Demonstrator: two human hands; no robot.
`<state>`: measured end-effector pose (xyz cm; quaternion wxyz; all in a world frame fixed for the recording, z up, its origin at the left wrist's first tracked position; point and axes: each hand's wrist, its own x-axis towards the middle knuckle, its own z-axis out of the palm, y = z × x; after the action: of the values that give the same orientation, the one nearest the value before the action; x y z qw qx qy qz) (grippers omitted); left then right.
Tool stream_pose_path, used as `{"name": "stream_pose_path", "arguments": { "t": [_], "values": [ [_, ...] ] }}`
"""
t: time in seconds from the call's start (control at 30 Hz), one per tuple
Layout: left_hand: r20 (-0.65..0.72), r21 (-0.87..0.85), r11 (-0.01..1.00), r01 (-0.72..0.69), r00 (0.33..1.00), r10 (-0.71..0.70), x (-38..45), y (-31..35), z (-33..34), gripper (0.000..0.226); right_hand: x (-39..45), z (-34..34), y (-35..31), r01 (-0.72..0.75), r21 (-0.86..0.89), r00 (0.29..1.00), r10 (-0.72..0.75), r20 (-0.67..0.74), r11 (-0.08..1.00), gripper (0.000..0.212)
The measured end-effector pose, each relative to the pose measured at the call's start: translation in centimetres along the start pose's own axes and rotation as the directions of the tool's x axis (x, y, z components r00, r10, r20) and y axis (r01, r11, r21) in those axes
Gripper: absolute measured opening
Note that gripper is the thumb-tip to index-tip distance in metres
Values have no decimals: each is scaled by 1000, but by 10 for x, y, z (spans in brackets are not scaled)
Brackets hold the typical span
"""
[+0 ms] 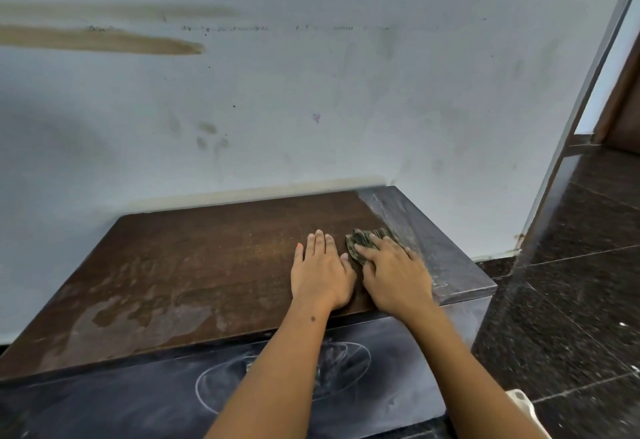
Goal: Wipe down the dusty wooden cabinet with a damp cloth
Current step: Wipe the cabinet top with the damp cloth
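Note:
The low wooden cabinet (pixel 194 265) stands against the wall, its brown top streaked with wet patches at the left. A grey dusty strip runs along its right edge. A small dark patterned cloth (pixel 363 242) lies on the top near that strip. My right hand (pixel 394 275) presses flat on the cloth, fingers spread over it. Beside it my left hand (pixel 320 270) rests flat on the bare wood, fingers together, holding nothing. The cabinet's dark front shows dusty white oval smears below my forearms.
A stained pale wall (pixel 311 92) rises right behind the cabinet. Dark polished floor tiles (pixel 571 300) lie to the right, with a door frame (pixel 571 126) at the wall's corner. A pale object (pixel 521 400) peeks out by my right forearm.

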<state>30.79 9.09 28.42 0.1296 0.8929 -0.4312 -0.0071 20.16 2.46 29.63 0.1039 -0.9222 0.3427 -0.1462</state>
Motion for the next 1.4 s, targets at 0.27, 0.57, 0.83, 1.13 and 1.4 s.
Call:
{"name": "stream_pose_path", "arguments": {
  "t": [0.27,0.57,0.83,1.13,1.4],
  "values": [
    [-3,6,1000,-9,1000,9,2,0,3,59,-11,3,3,14,-1,999,-14,-47,1000,43],
    [-3,0,1000,-6,1000,6,1,-1,2,59,-18,6,1,12,-20,996,-13,-86,1000,43],
    [2,7,1000,-10,1000,10,2,0,2,59,3,-4,5,4,12,999,-4,-45,1000,40],
    [-12,1,1000,-17,1000,17,3,-2,5,59,-44,3,10,24,-49,995,-29,-100,999,42],
    [-25,8,1000,-7,1000,7,2,-1,5,58,19,-6,7,-38,-16,999,38,8,999,42]
  ]
}}
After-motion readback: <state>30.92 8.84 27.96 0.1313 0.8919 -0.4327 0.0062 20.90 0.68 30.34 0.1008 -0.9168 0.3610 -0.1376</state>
